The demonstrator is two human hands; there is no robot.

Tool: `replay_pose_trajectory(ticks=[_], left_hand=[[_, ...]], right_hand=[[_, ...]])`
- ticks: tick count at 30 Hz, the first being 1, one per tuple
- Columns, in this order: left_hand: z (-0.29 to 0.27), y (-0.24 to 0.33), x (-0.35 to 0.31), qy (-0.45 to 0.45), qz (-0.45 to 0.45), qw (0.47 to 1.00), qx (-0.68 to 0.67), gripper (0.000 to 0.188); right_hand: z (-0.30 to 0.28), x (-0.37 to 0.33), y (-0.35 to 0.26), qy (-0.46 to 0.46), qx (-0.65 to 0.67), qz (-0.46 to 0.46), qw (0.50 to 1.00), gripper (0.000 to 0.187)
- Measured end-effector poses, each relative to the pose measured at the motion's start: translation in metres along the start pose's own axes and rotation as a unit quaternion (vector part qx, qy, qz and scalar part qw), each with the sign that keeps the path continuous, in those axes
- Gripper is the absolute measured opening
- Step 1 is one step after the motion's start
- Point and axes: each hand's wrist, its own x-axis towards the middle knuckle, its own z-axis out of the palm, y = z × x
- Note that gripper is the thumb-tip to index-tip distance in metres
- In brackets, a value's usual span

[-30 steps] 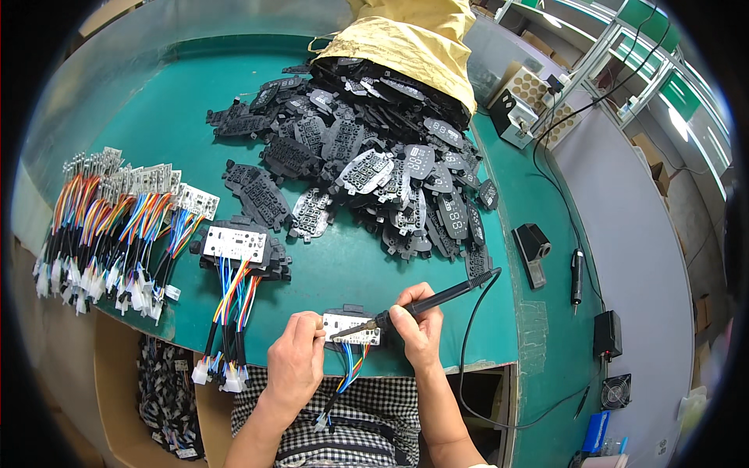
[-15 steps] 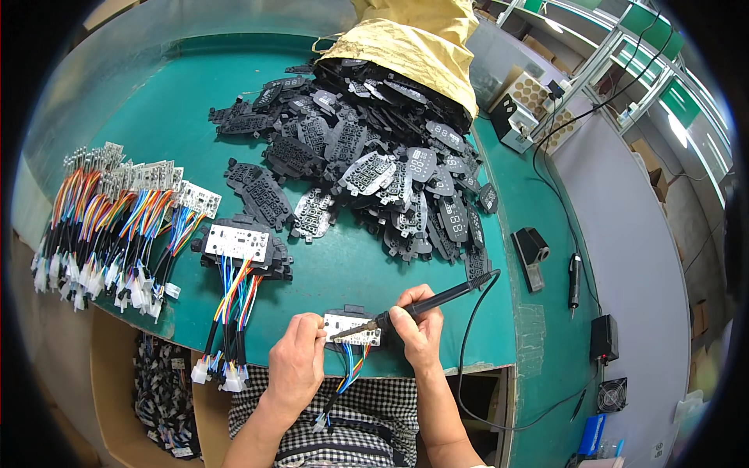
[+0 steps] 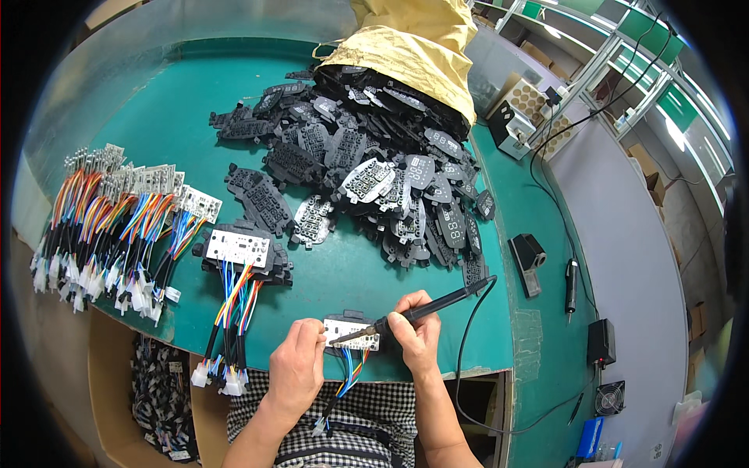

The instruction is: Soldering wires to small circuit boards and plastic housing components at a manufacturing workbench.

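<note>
My right hand (image 3: 414,341) grips a black soldering iron (image 3: 433,305) like a pen, its tip resting on a small white circuit board (image 3: 349,333) at the near edge of the green table (image 3: 156,101). My left hand (image 3: 297,370) pinches the left end of that board. Coloured wires with white plugs (image 3: 349,374) hang from the board over the table edge onto my checked lap.
A big heap of black plastic panels (image 3: 367,168) spills from a yellow sack (image 3: 413,47). Another wired board (image 3: 238,249) lies left of my hands, and rows of wired boards (image 3: 109,210) lie at far left. A black iron stand (image 3: 528,257) sits right.
</note>
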Motion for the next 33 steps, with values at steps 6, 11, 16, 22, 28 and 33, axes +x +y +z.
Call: replay_pose_trajectory(ticks=[6,11,16,22,28,33], left_hand=[[0.001,0.000,0.001,0.008,0.012,1.000,0.006,0.028],[0.000,0.001,0.001,0.005,0.008,1.000,0.006,0.026],[0.000,0.001,0.000,0.009,0.009,1.000,0.001,0.026],[0.000,0.000,0.000,0.009,0.007,1.000,0.002,0.026],[0.000,0.002,0.002,0.010,0.007,1.000,0.001,0.026],[-0.009,0.005,0.005,-0.002,0.055,0.997,0.062,0.025]], right_hand=[[-0.001,0.000,0.001,-0.005,0.000,-0.002,1.000,0.016],[-0.001,0.000,0.001,-0.005,-0.006,-0.007,1.000,0.016],[0.000,0.000,0.000,0.000,-0.007,-0.008,1.000,0.016],[-0.001,0.001,0.002,0.001,-0.016,-0.012,1.000,0.016],[-0.008,0.001,0.006,0.034,0.071,-0.058,0.995,0.014],[-0.019,0.007,0.002,0.126,0.174,-0.132,0.968,0.016]])
